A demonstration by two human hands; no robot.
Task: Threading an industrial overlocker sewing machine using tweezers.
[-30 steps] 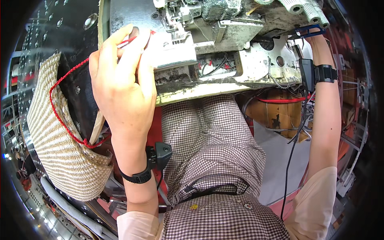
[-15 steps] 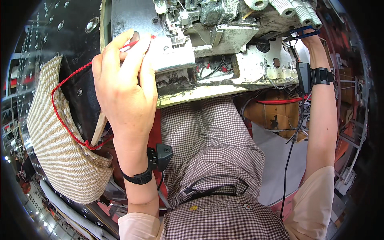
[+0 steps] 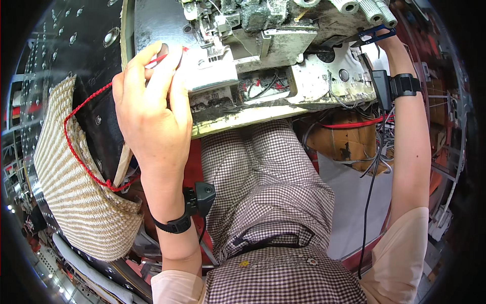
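Red cord: The red cord [image 3: 108,184] is laid in a loose curve at the left of the frame, and its short tip is seen beyond the fingers, in the upper left, near the machine's foot [image 3: 215,53].
Left hand: By the left hand [image 3: 152,109], the cord is held between narrowed fingers over the metal plate [image 3: 152,25]; probably it is gripped so close to the tip in order that this soft end is made steady.
Slack: The curve is left without tension, perhaps so that the hand is not pulled back.
Woven piece: The striped woven piece [image 3: 76,192] is bent at the left, crossed by the cord; whether both are joined cannot be told.
Right hand: The right hand [image 3: 392,44] is placed in the upper right, beside a blue tool [image 3: 378,34]; its fingers are mostly hidden, so it cannot be told if the tool is gripped.
Hard to see: The cord's lower end is lost near the left forearm, the plate is whitened by glare, and the machine [image 3: 288,45] is cut by the top edge.
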